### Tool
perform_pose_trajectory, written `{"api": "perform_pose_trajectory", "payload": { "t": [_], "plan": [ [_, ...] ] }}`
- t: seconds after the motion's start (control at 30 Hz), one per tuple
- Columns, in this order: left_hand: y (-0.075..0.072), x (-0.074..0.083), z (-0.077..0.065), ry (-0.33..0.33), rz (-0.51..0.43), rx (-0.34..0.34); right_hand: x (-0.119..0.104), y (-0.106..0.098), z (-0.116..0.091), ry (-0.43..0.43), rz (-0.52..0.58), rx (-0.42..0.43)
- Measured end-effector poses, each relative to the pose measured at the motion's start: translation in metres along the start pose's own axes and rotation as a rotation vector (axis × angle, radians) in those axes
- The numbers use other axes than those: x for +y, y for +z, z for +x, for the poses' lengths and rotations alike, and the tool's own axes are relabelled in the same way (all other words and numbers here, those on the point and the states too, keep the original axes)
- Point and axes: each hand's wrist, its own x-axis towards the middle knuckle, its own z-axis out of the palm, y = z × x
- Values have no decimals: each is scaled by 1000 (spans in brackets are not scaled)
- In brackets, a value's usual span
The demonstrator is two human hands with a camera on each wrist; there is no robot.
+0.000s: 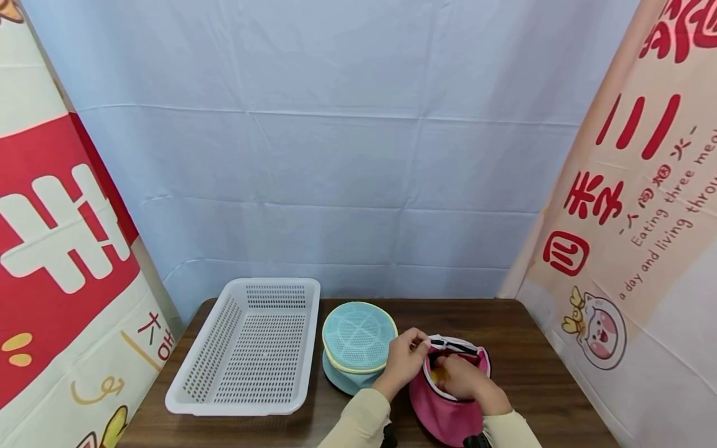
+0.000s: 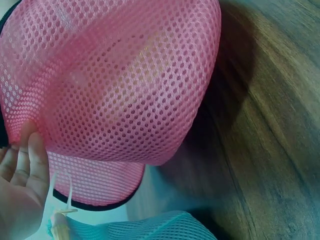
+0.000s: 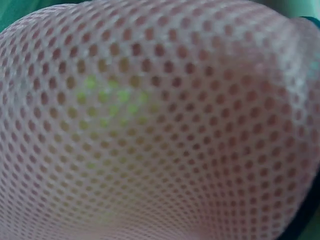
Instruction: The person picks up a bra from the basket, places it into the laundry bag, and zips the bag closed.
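A pink mesh laundry bag with a zip round its mouth stands at the right of the table, its top open. My left hand pinches the bag's rim at the left; in the left wrist view its fingers lie against the pink mesh. Inside the bag's mouth is my right hand, reaching down and left. Something yellow shows beside its fingers, which are partly hidden. Mesh fills the right wrist view, with a blurred yellow-green patch behind it.
Left of the bag stands a light blue mesh laundry bag with yellow trim. A white perforated plastic basket lies further left on the dark wooden table. Cloth curtains hang behind and at both sides.
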Motion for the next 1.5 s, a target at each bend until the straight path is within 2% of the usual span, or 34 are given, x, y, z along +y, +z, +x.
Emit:
{"api": "perform_pose_trajectory", "payload": {
  "t": [0.23, 0.37, 0.57, 0.77, 0.93, 1.13, 1.23, 1.37, 1.5],
  "plan": [
    [-2, -2, 0, 66, -30, -38, 1, 5, 3, 49, -1, -21],
    [-3, -5, 1, 48, -28, -21, -1, 3, 0, 56, 19, 5],
    [-3, -7, 2, -5, -10, -2, -12, -8, -13, 171, 66, 131],
    [-3, -6, 0, -18, 2, -6, -14, -14, -22, 249, 29, 236],
    [-4, -6, 1, 0, 30, 3, -10, -13, -22, 227, -42, 366],
    [-6, -5, 1, -1, 41, 3, -5, -9, -20, 190, -88, 429],
    [-6, -5, 2, 0, 44, 4, -3, -8, -19, 189, -100, 422],
    [-5, -4, 2, -7, 31, 0, -1, -6, -17, 203, -90, 326],
    [-5, -5, 2, -18, 14, -8, -1, -2, -14, 239, -16, 227]
  ]
}}
